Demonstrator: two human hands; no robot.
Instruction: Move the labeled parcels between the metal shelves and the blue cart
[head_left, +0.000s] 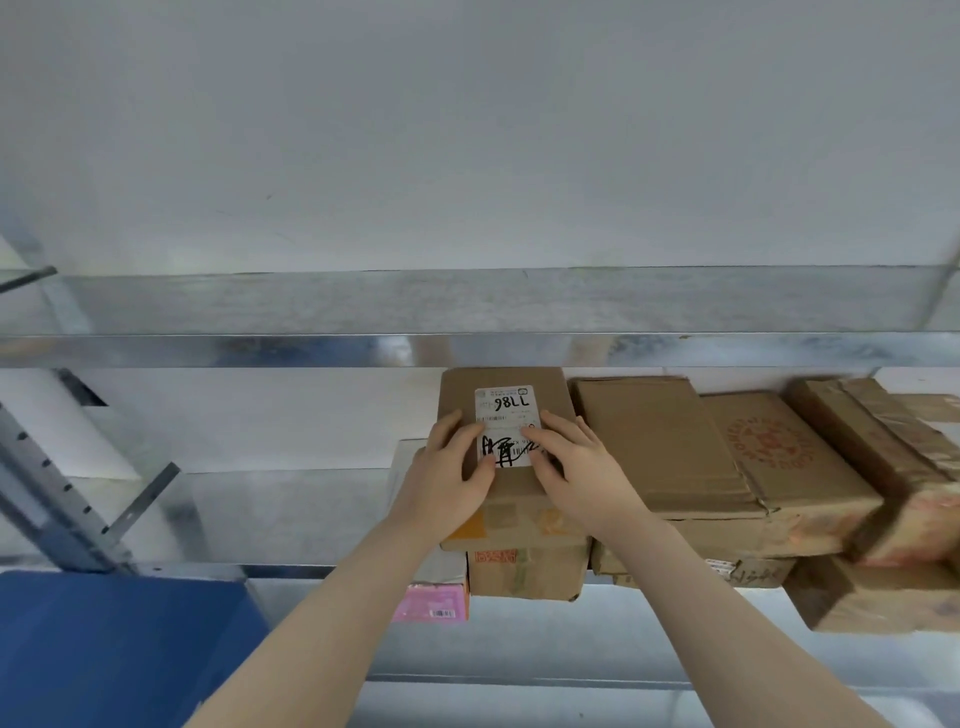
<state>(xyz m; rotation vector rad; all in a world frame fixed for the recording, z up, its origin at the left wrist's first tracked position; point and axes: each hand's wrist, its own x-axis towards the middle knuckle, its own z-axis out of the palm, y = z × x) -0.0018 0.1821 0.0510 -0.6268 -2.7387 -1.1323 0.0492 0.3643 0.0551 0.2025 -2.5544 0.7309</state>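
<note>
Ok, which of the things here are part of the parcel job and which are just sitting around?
In the job: labeled box, left hand and right hand resting on it, metal shelf, blue cart.

Lying about for now: plain box beside it, red-printed box, pink box lower down.

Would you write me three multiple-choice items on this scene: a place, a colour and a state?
1. Where is the labelled box? A on the floor; B atop another carton on the metal shelf; C in a crate.
2. The small box at the stack's lower left is: A pink; B green; C black.
3. The hands: A only one touches the box; B neither touches; C left hand and right hand both lie on its top.
Answers: B, a carton shows beneath it; A, its front is pink; C, both hands' fingers rest on it.
</note>
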